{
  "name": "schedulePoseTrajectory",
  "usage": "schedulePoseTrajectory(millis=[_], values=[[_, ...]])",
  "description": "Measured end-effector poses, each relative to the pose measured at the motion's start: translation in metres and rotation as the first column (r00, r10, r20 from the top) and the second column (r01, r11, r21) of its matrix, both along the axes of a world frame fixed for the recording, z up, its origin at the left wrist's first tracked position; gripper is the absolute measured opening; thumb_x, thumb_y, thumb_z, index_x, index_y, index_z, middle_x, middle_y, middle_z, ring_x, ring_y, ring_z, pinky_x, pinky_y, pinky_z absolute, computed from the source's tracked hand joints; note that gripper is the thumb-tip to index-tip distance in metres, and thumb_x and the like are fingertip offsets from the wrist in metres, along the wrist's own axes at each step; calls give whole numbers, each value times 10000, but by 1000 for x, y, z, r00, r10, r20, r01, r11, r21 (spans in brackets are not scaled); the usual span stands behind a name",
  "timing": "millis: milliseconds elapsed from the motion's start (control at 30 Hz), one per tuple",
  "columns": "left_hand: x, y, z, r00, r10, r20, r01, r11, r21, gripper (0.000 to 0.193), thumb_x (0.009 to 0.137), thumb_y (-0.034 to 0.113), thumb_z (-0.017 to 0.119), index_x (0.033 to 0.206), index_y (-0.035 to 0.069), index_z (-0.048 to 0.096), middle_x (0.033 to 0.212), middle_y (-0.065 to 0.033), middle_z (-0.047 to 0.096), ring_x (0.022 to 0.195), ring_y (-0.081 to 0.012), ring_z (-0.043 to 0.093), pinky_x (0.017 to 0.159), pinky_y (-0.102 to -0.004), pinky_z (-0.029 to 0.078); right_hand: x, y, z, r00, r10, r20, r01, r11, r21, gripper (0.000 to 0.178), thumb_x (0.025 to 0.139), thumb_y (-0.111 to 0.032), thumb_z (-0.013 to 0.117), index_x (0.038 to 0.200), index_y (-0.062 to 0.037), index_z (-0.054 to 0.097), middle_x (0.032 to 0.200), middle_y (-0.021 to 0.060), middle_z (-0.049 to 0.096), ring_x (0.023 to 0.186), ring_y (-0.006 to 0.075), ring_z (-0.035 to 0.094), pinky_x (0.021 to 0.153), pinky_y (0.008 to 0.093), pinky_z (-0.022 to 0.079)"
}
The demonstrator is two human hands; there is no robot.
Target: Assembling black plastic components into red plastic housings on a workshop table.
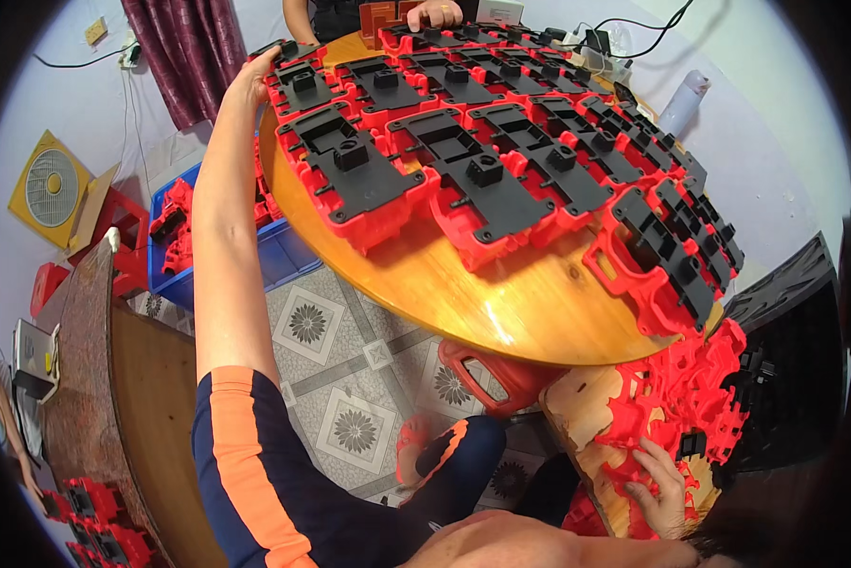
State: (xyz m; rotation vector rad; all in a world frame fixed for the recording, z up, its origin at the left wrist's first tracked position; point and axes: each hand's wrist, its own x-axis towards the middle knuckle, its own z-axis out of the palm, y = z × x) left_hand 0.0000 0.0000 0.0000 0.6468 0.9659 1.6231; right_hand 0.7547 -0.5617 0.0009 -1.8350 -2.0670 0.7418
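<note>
My left arm stretches across to the far left of the round wooden table (388, 284). There my left hand (253, 78) grips the outer edge of a red-and-black plastic housing (298, 51); its fingers are partly hidden. Many similar housings (350, 170), red below with black plates on top, stand in rows over the table. At the lower right, my right hand (660, 488) is over a low wooden surface (577, 407), fingers apart and bent beside a red plastic part (624, 470). A pile of loose red plastic parts (691, 379) lies just beyond it.
Across the table is another person's hand (435, 13). A blue crate (288, 251) with red parts stands at left, near a yellow box fan (52, 185). A red stool (501, 374) is under the table edge. More housings (104, 521) lie lower left; black parts (752, 379) lie right.
</note>
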Motion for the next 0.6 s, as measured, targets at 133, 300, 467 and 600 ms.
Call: schedulePoseTrajectory(millis=[133,300,467,600], values=[[-4,9,20,772,43,-634,-79,996,-29,843,782,517,768,1371,40,400,1079,-156,652,855,-248,670,702,-437,569,6,8,-10,1000,-5,24,4,999,42,517,709,25,747,1209,15,615,1338,213,554,1235,338,547,1038,385,426],[32,-2,13,694,-228,-682,231,969,-89,920,808,662,662,1421,35,385,1138,-194,642,900,-231,672,767,-434,568,4,19,-18,999,-41,29,41,999,28,481,739,11,737,1204,16,616,1326,217,560,1222,340,553,1036,393,426],[56,-84,26,938,241,-250,-249,969,0,971,831,759,520,1500,92,295,1456,-243,406,1199,-356,543,980,-532,469,13,14,-14,998,-29,51,27,999,24,488,743,8,737,1215,13,611,1342,211,546,1242,333,535,1047,389,412],[103,-183,15,843,92,-529,-39,993,111,1040,823,789,479,1545,95,196,1549,-187,284,1327,-347,368,1042,-489,334,23,9,-14,994,-52,96,49,998,35,509,740,13,739,1231,15,602,1359,203,533,1262,331,515,1063,380,394]])
